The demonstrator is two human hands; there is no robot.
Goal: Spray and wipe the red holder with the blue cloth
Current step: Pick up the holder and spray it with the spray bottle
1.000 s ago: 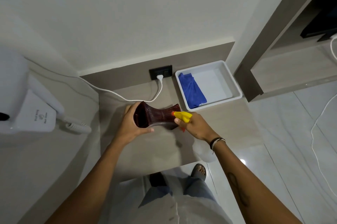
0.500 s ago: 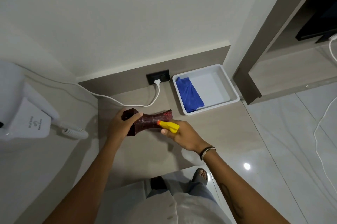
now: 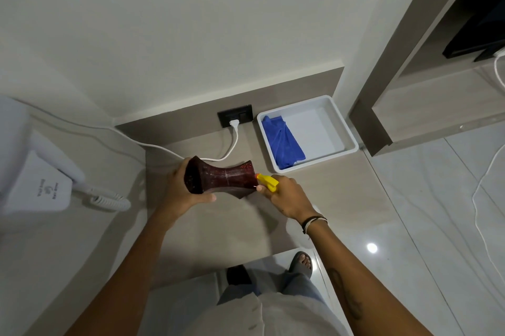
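My left hand grips the wide end of the dark red holder, a waisted vase-like piece held on its side above the beige counter. Its open end faces me. My right hand holds a spray bottle with a yellow nozzle pointed at the holder's right end, almost touching it. The bottle's pale body shows faintly below my wrist. The blue cloth lies folded in the left part of the white tray at the back right.
A white cable runs from the black wall socket across the counter to the left. A white wall-mounted hair dryer with a coiled cord hangs at the left. The counter's front edge is near my legs; tiled floor lies to the right.
The holder has turned in my left hand, so its open end faces me again after lying flatter half a second ago. The nozzle stays at its right end.
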